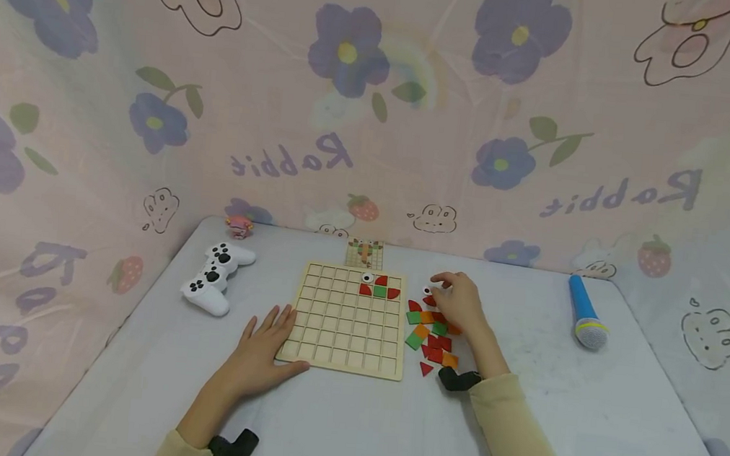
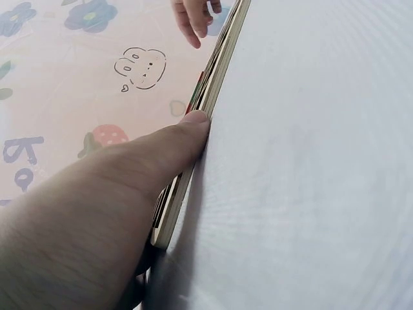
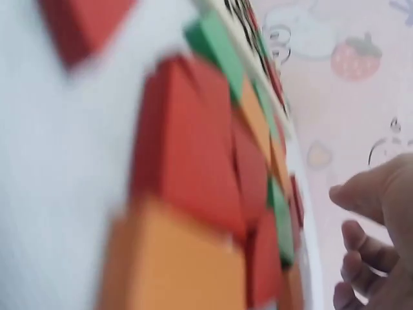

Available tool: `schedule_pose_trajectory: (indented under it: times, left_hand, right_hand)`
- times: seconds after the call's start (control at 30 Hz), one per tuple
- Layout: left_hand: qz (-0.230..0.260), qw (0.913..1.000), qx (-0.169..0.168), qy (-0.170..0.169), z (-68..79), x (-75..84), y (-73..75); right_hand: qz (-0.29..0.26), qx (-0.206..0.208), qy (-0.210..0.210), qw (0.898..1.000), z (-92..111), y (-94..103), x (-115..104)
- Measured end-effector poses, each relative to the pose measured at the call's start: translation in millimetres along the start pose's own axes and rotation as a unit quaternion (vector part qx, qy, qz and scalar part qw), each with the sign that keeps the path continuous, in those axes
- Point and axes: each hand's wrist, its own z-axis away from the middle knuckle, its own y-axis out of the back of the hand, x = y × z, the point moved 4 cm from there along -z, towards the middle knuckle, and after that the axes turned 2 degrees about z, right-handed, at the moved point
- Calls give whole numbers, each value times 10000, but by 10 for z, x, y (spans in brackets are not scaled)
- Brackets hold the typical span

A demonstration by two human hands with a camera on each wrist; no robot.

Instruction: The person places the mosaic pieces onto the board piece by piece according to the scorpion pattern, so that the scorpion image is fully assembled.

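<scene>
A square wooden grid board [image 1: 343, 327] lies flat in the middle of the table. My left hand [image 1: 265, 353] rests on its lower left corner, fingers spread along the left side and thumb [image 2: 187, 132] against the front edge. Near the board's top right are a round eye tile [image 1: 368, 278], a green square [image 1: 380, 292] and several red quarter-round tiles. My right hand [image 1: 458, 303] is over the loose pieces right of the board, thumb and forefinger apart beside another eye tile [image 1: 427, 290]. Nothing shows between its fingers in the right wrist view.
Red, orange and green loose pieces [image 1: 436, 341] lie in a pile along the board's right side. A small pattern card [image 1: 365, 254] is behind the board. A white game controller [image 1: 216, 279] and pink figurine [image 1: 239, 226] are left; a blue toy microphone [image 1: 586, 312] lies right.
</scene>
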Motion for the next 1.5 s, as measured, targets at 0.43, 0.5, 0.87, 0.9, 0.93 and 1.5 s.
schedule_pose_trajectory:
  times: [0.43,0.5,0.87,0.9,0.93,1.5]
  left_hand:
    - [-2,10000,-46,25,-7,-11,-1]
    - [1,10000,-54,26,-13,-14,-2]
    - [-25,10000,-34,12,-21,-3,17]
    - [-34,10000,-38,16,-22,-4,17]
    - [-35,10000,-38,18,-22,-6,17]
    - [66,9997,190,-125,11,23,9]
  right_hand:
    - [319,-1143,466,9918,-170,-1,298]
    - [354,-1193,542,9907,-185,-5,299]
    - [286,-948,216,9948,-223,-65,244]
    - [304,-919,213,9951,-226,-66,228]
    - [330,-899,232,9951,-228,-67,212]
    - [246,-561,231,9979,-225,-118,211]
